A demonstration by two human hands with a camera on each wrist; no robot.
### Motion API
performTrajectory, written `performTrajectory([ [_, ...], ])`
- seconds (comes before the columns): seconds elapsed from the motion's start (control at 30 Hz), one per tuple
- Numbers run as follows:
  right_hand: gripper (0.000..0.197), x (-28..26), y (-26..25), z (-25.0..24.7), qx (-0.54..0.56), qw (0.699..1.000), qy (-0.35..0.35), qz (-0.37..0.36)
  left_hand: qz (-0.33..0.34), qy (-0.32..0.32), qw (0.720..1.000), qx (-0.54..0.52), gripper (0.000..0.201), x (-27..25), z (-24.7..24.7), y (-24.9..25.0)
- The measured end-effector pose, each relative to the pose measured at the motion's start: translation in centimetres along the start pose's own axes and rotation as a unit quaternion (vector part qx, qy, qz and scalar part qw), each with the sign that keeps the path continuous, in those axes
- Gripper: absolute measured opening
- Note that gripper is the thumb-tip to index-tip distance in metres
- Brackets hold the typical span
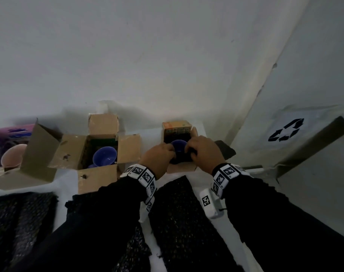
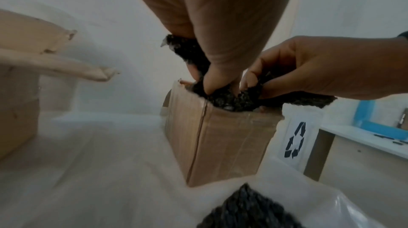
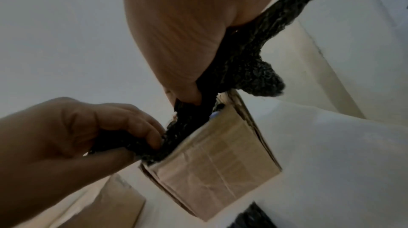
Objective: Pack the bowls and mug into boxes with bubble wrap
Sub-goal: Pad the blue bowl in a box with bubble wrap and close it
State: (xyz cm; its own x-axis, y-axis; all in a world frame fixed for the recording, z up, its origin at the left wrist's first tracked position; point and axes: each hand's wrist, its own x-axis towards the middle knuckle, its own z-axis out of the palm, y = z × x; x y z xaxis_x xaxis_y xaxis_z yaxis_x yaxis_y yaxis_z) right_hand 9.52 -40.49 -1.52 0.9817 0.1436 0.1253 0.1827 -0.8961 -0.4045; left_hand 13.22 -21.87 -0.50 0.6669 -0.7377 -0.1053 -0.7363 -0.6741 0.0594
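Note:
A small cardboard box (image 1: 180, 167) (image 2: 220, 135) (image 3: 216, 158) stands at the back of the table, lined with black bubble wrap (image 2: 229, 99) (image 3: 249, 60). A dark blue vessel (image 1: 178, 144) sits inside it; whether it is a bowl or a mug I cannot tell. My left hand (image 1: 165, 152) (image 2: 212, 83) pinches the wrap at the box's left rim. My right hand (image 1: 196, 150) (image 3: 187, 95) pinches the wrap at the right rim, and a loose end sticks out behind it. A blue mug (image 1: 104, 156) lies in the open middle box (image 1: 108, 179). A pink bowl (image 1: 11, 157) sits in the far-left box (image 1: 39, 150).
Loose black bubble wrap sheets (image 1: 179, 213) (image 1: 19, 216) lie on the white table in front of me. A white tagged device (image 1: 208, 203) rests by my right wrist. A white bin with a recycling sign (image 1: 285, 132) stands at the right. The wall is close behind the boxes.

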Motion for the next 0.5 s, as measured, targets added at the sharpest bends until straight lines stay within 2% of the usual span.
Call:
performTrajectory([
  [0.07, 0.021, -0.2, 0.2, 0.5, -0.053, 0.996, -0.07, -0.021, 0.0, -0.028, 0.999, 0.021, 0.034, -0.2, 0.6, -0.2],
  [0.13, 0.028, -0.4, 0.7, 0.8, -0.099, 0.988, -0.113, -0.037, 0.003, -0.01, 0.999, 0.045, 0.034, -0.4, 1.2, -0.3],
  [0.23, 0.049, -0.4, 1.2, 1.2, -0.164, 0.973, -0.154, -0.049, 0.012, 0.009, 0.995, 0.094, 0.057, -0.4, 1.9, -0.3],
  [0.3, 0.056, -0.1, 1.1, 1.4, -0.2, 0.961, -0.184, -0.04, -0.002, 0.01, 0.994, 0.111, 0.065, -0.1, 1.9, 0.0],
  [0.4, 0.049, 0.4, 0.7, 1.5, -0.214, 0.955, -0.206, -0.01, -0.05, 0.004, 0.992, 0.12, 0.059, 0.4, 1.4, 0.2],
  [0.5, 0.034, 1.2, 0.4, 1.7, -0.224, 0.948, -0.223, 0.035, -0.088, -0.029, 0.989, 0.115, 0.038, 1.0, 0.8, 0.4],
])
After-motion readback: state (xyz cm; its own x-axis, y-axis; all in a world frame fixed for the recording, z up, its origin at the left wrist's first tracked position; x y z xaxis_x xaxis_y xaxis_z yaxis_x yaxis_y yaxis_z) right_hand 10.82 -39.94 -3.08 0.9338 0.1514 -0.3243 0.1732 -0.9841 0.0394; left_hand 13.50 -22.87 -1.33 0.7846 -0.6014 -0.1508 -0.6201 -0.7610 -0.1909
